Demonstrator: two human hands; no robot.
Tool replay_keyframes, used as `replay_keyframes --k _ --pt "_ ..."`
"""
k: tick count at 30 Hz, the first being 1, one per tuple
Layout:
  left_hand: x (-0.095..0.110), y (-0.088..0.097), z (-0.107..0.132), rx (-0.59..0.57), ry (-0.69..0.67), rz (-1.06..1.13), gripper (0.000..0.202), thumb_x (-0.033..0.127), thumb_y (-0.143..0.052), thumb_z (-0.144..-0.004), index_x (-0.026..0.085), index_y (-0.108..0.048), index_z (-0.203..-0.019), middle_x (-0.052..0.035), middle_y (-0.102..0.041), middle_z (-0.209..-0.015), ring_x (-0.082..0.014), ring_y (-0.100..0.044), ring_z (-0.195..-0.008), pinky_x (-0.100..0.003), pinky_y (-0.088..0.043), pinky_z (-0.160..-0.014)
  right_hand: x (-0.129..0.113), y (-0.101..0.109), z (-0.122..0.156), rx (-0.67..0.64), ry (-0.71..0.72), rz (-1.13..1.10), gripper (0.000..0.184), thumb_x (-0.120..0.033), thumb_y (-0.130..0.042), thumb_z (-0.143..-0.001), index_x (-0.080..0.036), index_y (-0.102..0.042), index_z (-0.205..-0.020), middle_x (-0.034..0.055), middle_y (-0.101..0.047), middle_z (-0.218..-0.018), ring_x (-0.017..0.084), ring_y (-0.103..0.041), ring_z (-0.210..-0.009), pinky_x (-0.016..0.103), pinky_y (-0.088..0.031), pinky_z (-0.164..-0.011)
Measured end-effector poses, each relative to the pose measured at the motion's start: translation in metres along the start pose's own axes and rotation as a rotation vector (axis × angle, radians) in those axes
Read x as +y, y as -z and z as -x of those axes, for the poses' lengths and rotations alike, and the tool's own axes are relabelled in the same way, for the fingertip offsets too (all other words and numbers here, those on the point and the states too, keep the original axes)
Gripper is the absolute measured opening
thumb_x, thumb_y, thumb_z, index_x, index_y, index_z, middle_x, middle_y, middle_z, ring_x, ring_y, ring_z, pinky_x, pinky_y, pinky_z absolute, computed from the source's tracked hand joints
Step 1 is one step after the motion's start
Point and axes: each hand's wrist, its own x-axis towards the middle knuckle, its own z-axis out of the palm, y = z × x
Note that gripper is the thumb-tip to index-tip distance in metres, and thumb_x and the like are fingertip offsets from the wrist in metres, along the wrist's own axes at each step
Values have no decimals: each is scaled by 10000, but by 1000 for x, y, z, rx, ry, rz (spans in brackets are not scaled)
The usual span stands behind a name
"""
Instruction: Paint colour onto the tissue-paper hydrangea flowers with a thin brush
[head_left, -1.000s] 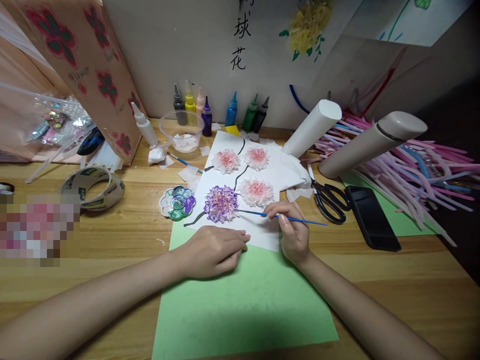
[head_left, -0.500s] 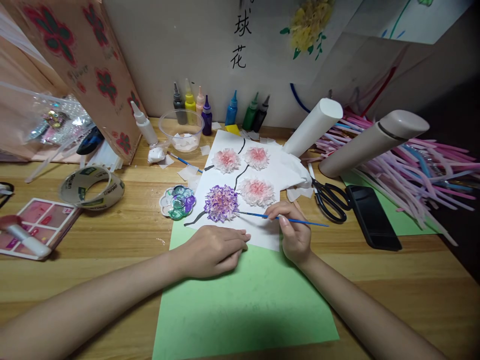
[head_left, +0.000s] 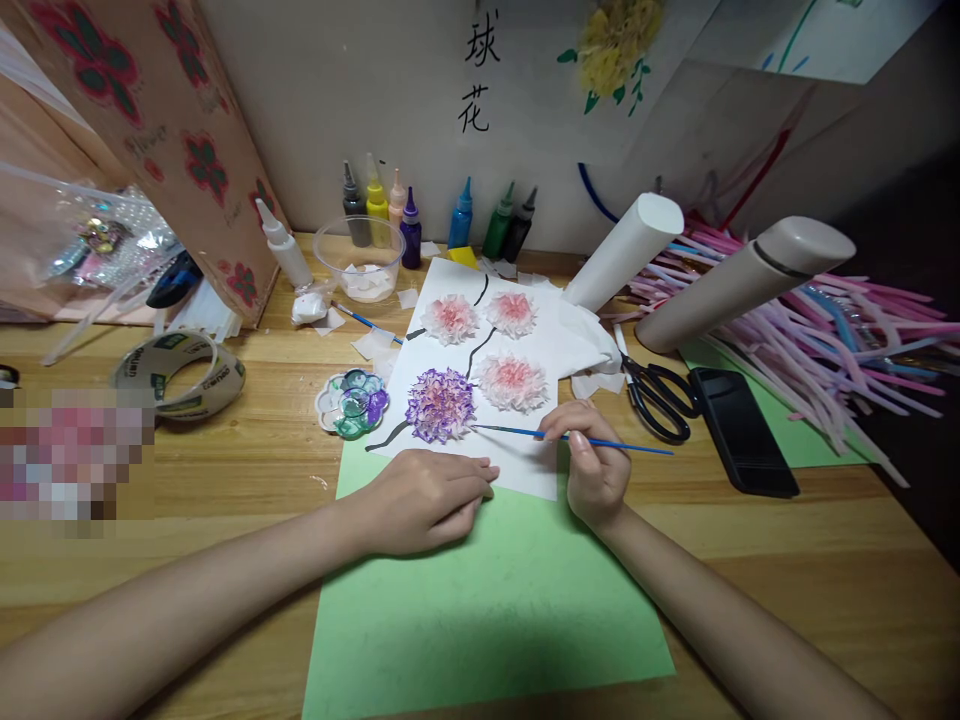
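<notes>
Scanning from the left: a wooden table [head_left: 787, 560] set against a pale wall [head_left: 300, 100], with a cardboard panel [head_left: 172, 130] painted with red flowers leaning at the far left. A blurred patch sits at the near left edge; what it covers cannot be told. Just right of it lies a roll of clear tape [head_left: 180, 375].

Farther back stand a white glue bottle [head_left: 283, 245], a clear plastic bowl [head_left: 360, 258] and a row of small paint bottles [head_left: 411, 230] along the wall.

Centre: a flower-shaped paint palette [head_left: 352, 403] lies just left of a white sheet [head_left: 525, 470], which overlaps a green paper sheet [head_left: 487, 610]. The left hand [head_left: 427, 500] lies flat, palm down, fingers loosely together on the near edge of the white sheet, grasping nothing.

On the white sheet are a purple tissue flower [head_left: 440, 405] and three pink tissue flowers [head_left: 513, 383] beyond it. The right hand [head_left: 596, 475] pinches a thin blue paintbrush [head_left: 525, 432] between thumb and fingers; the brush lies nearly level, its tip touching the right edge of the purple flower.

Right: black scissors [head_left: 656, 395], then a dark phone [head_left: 742, 430] lying flat. Behind them, two pale cylinders [head_left: 742, 285] lie tilted over a heap of pink straws [head_left: 847, 340].
</notes>
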Motion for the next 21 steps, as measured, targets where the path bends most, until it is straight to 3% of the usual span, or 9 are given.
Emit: replay_keyframes --k 9,15,18,21 --pt "0 0 0 -2 0 -4 254 147 -419 -918 159 -658 -1002 -70 -709 -1153 -178 -683 -1061 -262 -550 -915 -3 0 0 -64 68 52 233 -237 -407 -928 -234 -609 -811 30 -623 -724 201 -571 -692 364 -426 -659" --pt "-1 -5 2 44 -14 -23 257 139 -416 -910 156 -664 -977 -70 -713 -1145 -177 -662 -1106 -248 -548 -895 -5 -1 6 58 97 2 221 -265 -413 -923 -258 -601 -806 38 -615 -707 223 -582 -684 399 -439 -663" --pt "0 -6 2 39 -17 -45 253 148 -418 -907 159 -663 -972 -65 -710 -1149 -175 -662 -1097 -246 -539 -896 -16 -8 5 -41 115 -1 215 -237 -403 -929 -253 -606 -860 46 -635 -768 228 -605 -738 393 -451 -685" --pt "1 -8 1 -23 13 -93 244 170 -426 -908 161 -666 -948 -57 -735 -1044 -180 -696 -957 -258 -544 -837 -32 -26 -4 -208 143 16 212 -167 -397 -928 -230 -598 -944 51 -645 -853 215 -602 -811 370 -452 -724"
